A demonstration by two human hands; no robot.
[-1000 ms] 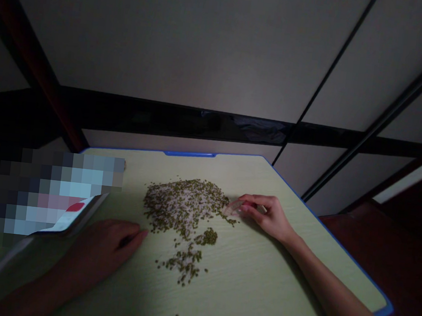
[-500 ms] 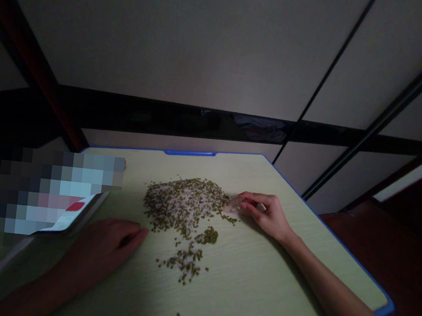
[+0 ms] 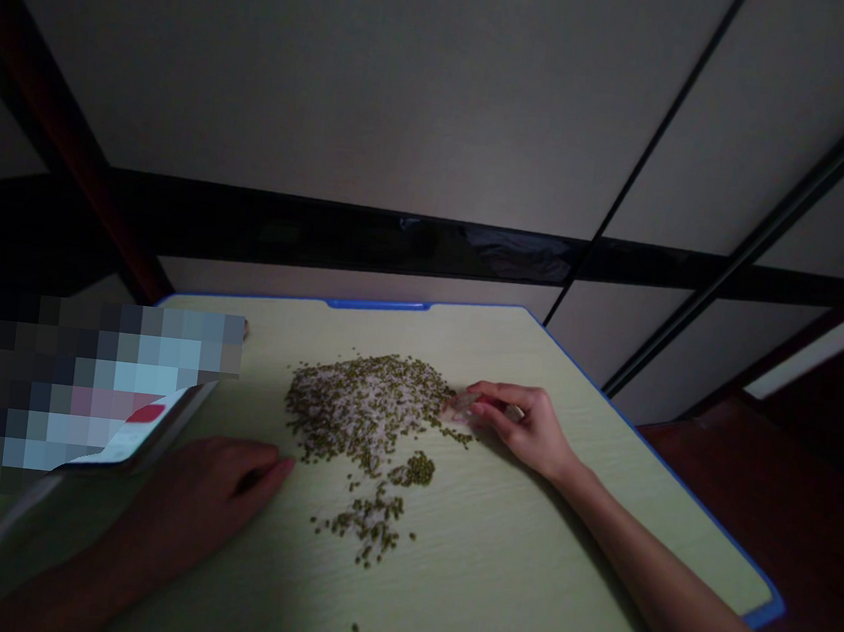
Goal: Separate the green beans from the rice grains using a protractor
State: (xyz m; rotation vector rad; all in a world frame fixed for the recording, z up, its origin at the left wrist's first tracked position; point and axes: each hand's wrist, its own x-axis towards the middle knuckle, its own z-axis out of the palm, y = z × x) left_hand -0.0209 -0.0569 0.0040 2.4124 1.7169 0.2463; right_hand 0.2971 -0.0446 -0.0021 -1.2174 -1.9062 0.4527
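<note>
On the table a wide pile of small green beans mixed with white grains spreads out. Nearer me lie a small heap of mostly green beans and a loose scatter of beans and grains. My right hand pinches a small clear plastic piece at the pile's right edge; its exact kind is hard to make out. Left of the scatter, my left hand rests on the table, fingers curled in and thumb near the forefinger, with nothing visible in it.
A device with a lit, partly blurred screen stands tilted at the left of the table. The pale tabletop has a blue edge. Behind it rise wardrobe panels with a dark glossy band. A single bean lies near me.
The view has shifted very slightly. My right hand stays at the pile's right edge with the clear piece, and my left hand has not visibly moved.
</note>
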